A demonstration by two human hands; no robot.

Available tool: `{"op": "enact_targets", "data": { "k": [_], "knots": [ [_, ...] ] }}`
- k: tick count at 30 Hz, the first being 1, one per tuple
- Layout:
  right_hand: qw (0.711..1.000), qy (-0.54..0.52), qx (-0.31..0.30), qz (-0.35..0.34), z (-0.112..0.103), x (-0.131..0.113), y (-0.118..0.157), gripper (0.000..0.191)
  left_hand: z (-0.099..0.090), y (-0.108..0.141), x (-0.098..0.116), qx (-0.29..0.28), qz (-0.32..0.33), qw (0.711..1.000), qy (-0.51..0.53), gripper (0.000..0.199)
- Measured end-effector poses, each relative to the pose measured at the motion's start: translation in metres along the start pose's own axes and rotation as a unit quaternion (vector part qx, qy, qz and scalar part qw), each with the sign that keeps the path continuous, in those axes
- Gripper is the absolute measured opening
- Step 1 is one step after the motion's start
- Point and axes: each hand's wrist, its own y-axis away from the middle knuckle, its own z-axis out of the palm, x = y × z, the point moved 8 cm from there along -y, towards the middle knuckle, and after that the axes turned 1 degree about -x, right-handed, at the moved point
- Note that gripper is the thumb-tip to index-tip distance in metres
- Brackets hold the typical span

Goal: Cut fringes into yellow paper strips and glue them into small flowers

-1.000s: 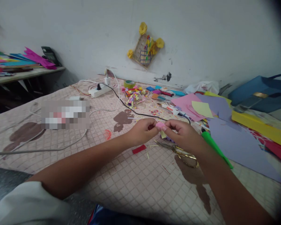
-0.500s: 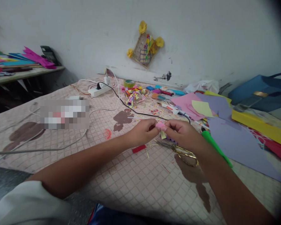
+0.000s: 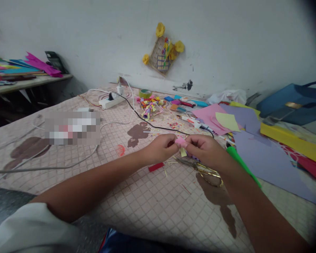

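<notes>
Between the fingertips of both hands is a small piece of pink paper (image 3: 181, 142). My left hand (image 3: 164, 146) pinches its left side, and my right hand (image 3: 206, 149) pinches its right side. Just below the fingers hangs a small pale yellow paper strip (image 3: 183, 152); whether it is joined to the pink piece I cannot tell. Something purple, partly hidden by my right hand, shows beside it. Gold-handled scissors (image 3: 206, 174) lie on the table under my right wrist. A red paper strip (image 3: 156, 167) lies below my left hand.
Purple sheets (image 3: 268, 165) and pink paper (image 3: 209, 117) lie to the right, near a green tube-like object (image 3: 243, 167). Behind are colourful paper scraps (image 3: 151, 105) and green tape (image 3: 145, 93). A power strip (image 3: 112, 102) trails cords across the patterned tablecloth (image 3: 147, 203). A blue bag (image 3: 292, 103) stands far right.
Almost nothing differs. Both hands stay in the same place with the pink paper between them, apart from a very slight shift of the fingers and paper.
</notes>
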Motion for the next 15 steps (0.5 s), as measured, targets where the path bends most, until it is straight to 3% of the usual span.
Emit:
{"op": "enact_targets", "data": {
  "k": [10, 15],
  "knots": [
    [0.999, -0.016, -0.040, 0.006, 0.0041, -0.0006, 0.0013, 0.028, 0.0044, 0.0003, -0.0051, -0.043, -0.010, 0.996, 0.071, 0.033],
    [0.998, -0.030, -0.054, 0.007, 0.0039, 0.0007, 0.0011, 0.032, 0.0018, 0.0009, -0.0053, -0.030, -0.017, 0.998, 0.048, 0.031]
  ]
}}
